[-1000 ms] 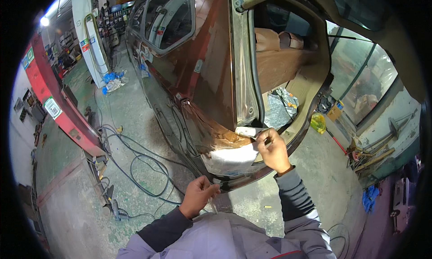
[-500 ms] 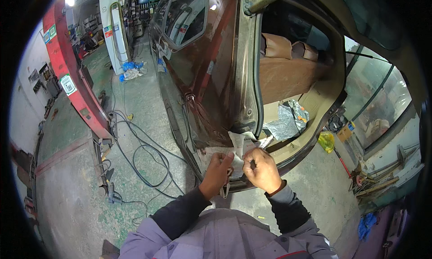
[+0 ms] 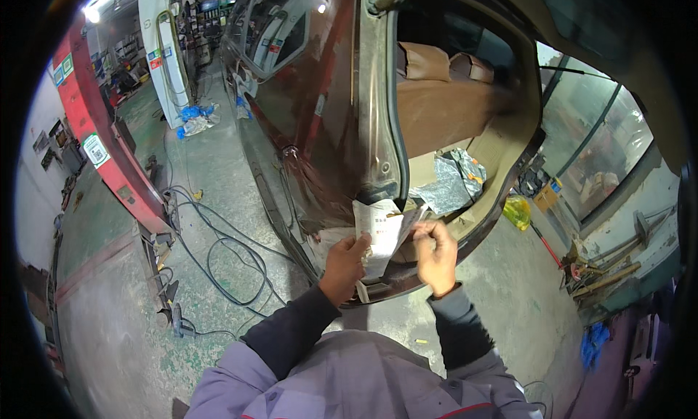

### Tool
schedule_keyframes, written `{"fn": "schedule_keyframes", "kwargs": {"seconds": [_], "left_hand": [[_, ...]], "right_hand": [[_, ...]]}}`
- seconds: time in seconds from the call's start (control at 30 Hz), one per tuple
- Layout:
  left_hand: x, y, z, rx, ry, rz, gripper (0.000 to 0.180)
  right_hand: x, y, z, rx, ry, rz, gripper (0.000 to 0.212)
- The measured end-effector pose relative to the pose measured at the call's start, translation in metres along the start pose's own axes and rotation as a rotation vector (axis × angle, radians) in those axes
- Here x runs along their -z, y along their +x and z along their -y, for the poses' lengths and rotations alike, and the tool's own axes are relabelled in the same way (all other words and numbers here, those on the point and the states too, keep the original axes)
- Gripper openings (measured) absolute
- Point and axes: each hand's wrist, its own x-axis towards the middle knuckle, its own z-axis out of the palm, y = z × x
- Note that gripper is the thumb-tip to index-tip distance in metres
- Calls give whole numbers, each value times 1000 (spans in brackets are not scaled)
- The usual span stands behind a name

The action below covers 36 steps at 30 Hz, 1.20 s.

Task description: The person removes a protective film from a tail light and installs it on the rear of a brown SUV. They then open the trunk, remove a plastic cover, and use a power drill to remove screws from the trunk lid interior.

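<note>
My left hand [image 3: 343,268] is closed on the lower left edge of a white printed paper sheet [image 3: 383,233], thumb on top. The paper stands bent in front of the car's rear corner and catches the light. At its right edge is my right hand [image 3: 436,257], fingers curled together and slightly blurred; what they pinch, if anything, is hidden. Behind the paper rises the dark brown car body [image 3: 291,113] with its bare rear pillar [image 3: 379,113]. Below the hands runs the rear bumper [image 3: 396,289].
The open boot holds a silvery sheet [image 3: 452,186] behind brown seats [image 3: 443,92]. Cables [image 3: 225,255] loop over the floor on the left, near a red lift post [image 3: 102,128]. At right are a yellow bag [image 3: 516,212] and long-handled tools [image 3: 611,273].
The paper has been lifted and turned, so more of its white face shows. My right hand has shifted slightly right and up, away from my left hand. The view has swung a little right.
</note>
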Motion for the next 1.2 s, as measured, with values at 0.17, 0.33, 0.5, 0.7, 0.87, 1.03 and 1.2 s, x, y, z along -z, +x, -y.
{"fn": "schedule_keyframes", "kwargs": {"seconds": [0.17,0.33,0.5,0.7,0.87,1.03,1.2], "left_hand": [[2,0,2,17,-17,6,29],[3,1,3,26,-26,-2,28],[5,2,2,38,15,10,24],[2,1,3,24,28,-41,21],[-2,0,4,10,-23,-71,20],[-10,-3,3,10,-35,-136,18],[-15,-9,1,17,-57,-163,20]], "right_hand": [[24,59,-90,-239,-160,72,37],[20,77,-126,-465,83,338,40],[48,61,-122,-416,26,487,13],[61,23,-119,-347,575,652,22],[25,49,-123,-973,826,453,57],[-15,69,-123,-758,818,537,33],[-15,69,-115,-79,415,496,23]]}}
